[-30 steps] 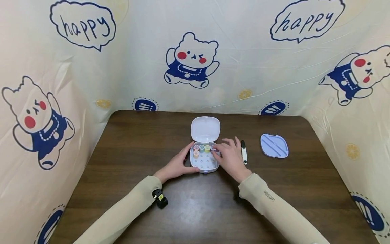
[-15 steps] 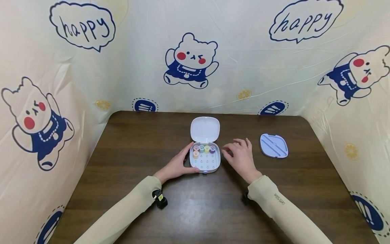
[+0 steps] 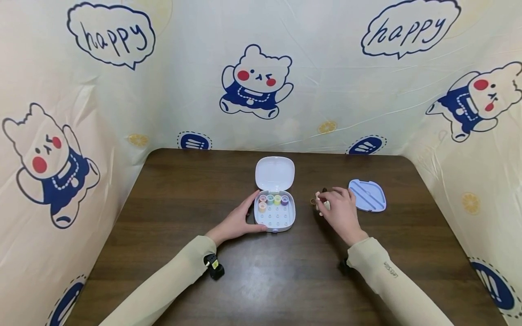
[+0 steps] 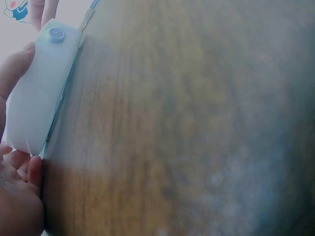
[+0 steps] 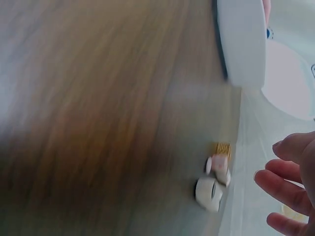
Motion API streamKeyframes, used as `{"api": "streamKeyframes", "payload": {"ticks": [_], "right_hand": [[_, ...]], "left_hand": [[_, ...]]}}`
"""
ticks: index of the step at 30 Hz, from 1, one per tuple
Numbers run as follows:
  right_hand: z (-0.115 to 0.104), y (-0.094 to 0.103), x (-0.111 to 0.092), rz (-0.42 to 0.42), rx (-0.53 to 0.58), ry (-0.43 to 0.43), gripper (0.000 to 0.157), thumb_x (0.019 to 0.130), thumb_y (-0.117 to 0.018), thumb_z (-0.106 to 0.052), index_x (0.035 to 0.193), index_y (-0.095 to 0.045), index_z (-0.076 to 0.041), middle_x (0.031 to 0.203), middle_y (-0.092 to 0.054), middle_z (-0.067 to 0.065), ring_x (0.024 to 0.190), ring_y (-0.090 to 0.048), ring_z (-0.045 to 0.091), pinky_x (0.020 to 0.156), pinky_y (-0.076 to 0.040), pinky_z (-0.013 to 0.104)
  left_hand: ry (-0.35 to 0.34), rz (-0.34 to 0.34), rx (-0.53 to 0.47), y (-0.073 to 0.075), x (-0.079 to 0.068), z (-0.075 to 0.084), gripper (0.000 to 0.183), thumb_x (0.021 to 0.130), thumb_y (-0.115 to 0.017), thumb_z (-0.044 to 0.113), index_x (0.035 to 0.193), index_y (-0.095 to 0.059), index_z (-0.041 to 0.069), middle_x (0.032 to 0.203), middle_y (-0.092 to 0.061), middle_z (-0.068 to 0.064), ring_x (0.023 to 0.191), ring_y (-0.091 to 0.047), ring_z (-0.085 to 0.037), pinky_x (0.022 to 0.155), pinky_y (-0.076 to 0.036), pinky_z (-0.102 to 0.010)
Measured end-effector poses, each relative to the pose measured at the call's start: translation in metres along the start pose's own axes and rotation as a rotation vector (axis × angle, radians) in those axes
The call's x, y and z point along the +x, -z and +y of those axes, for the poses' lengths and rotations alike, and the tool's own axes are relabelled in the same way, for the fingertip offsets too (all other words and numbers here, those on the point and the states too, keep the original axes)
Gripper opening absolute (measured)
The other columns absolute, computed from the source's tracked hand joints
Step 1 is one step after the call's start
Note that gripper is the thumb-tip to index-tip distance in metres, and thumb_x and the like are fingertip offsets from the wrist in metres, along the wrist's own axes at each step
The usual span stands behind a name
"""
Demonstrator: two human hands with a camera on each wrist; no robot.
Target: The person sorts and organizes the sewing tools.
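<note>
My left hand (image 3: 233, 222) grips the near left corner of an open white sewing box (image 3: 290, 222), thumb along its front and fingers at its left side. Coloured thread spools (image 3: 270, 198) sit on pegs in its upper rows. In the left wrist view, the thumb and fingertips touch the box's white side (image 4: 42, 88). My right hand (image 3: 340, 210) hovers to the right of the box, fingers loosely bent, over a white tool end (image 5: 209, 194), small pinkish-white pieces (image 5: 219, 162) and a ribbed gold piece (image 5: 223, 149). In the right wrist view the fingers stand apart from these pieces.
The box lid (image 3: 275, 173) stands raised behind the box. A pale blue tray (image 3: 369, 197) with a diagonal groove lies to the right, close behind the right hand. A dark brown wooden table (image 3: 195, 181) bears everything, with a printed cloth (image 3: 261, 131) around it.
The right hand has left the purple spool at the end of the top row and moved right, over the small pieces and tool. The left hand has stayed on the box.
</note>
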State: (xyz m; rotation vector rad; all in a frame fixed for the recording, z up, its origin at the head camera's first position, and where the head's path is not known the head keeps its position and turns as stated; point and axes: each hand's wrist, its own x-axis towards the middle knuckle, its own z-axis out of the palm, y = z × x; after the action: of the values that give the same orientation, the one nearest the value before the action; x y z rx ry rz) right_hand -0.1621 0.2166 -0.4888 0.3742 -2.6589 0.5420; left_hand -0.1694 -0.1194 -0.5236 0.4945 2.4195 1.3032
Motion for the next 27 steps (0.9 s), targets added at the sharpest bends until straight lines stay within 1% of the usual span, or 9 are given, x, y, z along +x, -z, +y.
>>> {"api": "streamKeyframes", "payload": {"ticks": [7,12,17,19,27], "right_hand": [[0.021,0.007,-0.004,-0.003,0.006,-0.014,0.014,0.091,-0.079,-0.016,0.098,-0.078,-0.004,0.090,-0.077,0.013,0.115,-0.059,0.044,0.104,-0.036,0.064],[0.036,0.014,-0.007,0.011,-0.018,-0.018,0.015,0.090,-0.079,-0.015,0.099,-0.077,-0.002,0.091,-0.077,0.014,0.111,-0.059,0.046,0.098,-0.039,0.062],[0.053,0.023,-0.012,-0.013,-0.044,-0.041,0.017,0.090,-0.080,-0.015,0.100,-0.077,-0.001,0.091,-0.076,0.016,0.109,-0.058,0.046,0.095,-0.041,0.063],[0.060,0.027,-0.013,-0.023,-0.057,-0.056,0.018,0.090,-0.080,-0.015,0.101,-0.077,-0.002,0.093,-0.076,0.017,0.109,-0.058,0.046,0.095,-0.041,0.063],[0.089,0.039,-0.020,-0.083,-0.102,-0.150,0.023,0.094,-0.077,-0.016,0.107,-0.075,0.002,0.103,-0.074,0.025,0.111,-0.054,0.049,0.099,-0.036,0.068]], "left_hand": [[-0.001,0.000,0.005,0.000,0.000,0.000,0.118,0.082,-0.088,0.048,0.169,-0.012,0.026,0.173,-0.020,-0.002,0.157,-0.025,-0.022,0.124,-0.028,-0.048],[-0.001,-0.005,0.001,0.000,-0.001,0.001,0.117,0.082,-0.088,0.048,0.169,-0.012,0.026,0.173,-0.020,-0.002,0.157,-0.024,-0.023,0.124,-0.028,-0.048],[0.006,-0.003,-0.003,0.000,0.000,0.001,0.118,0.082,-0.088,0.048,0.169,-0.012,0.026,0.173,-0.020,-0.001,0.157,-0.025,-0.023,0.124,-0.028,-0.048],[0.009,-0.001,0.002,0.000,0.000,0.001,0.117,0.082,-0.088,0.048,0.169,-0.012,0.026,0.173,-0.020,-0.001,0.157,-0.025,-0.023,0.124,-0.029,-0.048],[0.013,0.000,0.013,-0.001,0.000,0.000,0.117,0.082,-0.088,0.048,0.169,-0.012,0.029,0.172,-0.020,-0.001,0.156,-0.025,-0.021,0.124,-0.029,-0.046]]}}
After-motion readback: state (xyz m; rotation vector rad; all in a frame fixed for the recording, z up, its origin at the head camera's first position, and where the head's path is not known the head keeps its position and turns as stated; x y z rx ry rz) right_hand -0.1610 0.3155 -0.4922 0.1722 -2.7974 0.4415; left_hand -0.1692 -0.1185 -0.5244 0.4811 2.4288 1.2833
